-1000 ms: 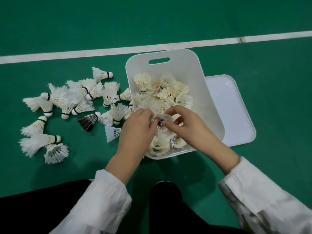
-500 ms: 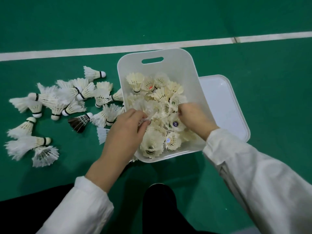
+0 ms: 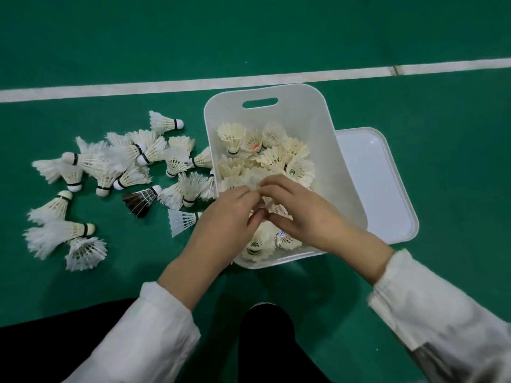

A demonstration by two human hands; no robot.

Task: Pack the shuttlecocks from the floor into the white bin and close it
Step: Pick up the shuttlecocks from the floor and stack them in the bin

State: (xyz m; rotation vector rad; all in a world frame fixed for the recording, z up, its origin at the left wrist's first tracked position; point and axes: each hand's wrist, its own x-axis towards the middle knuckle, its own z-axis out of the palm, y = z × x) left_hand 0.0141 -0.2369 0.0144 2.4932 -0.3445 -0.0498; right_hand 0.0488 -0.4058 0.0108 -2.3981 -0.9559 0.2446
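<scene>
One bin [image 3: 326,150], one dark shuttlecock [image 3: 139,201]

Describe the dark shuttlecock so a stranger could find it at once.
Start at the white bin on the green floor and look left to the shuttlecocks scattered there. Near that pile's bin side lies the dark shuttlecock: its feathers are brown-black, while every neighbour's are white.

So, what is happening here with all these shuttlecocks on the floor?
A person is packing shuttlecocks into a white bin on a green court floor. Both the left hand and the right hand are inside the bin, fingers together over the shuttlecocks in the bin, apparently arranging them. Many loose shuttlecocks, one of them a dark shuttlecock, lie on the floor to the left. The lid lies beside the bin on the right, so the bin is not closed yet.
</scene>
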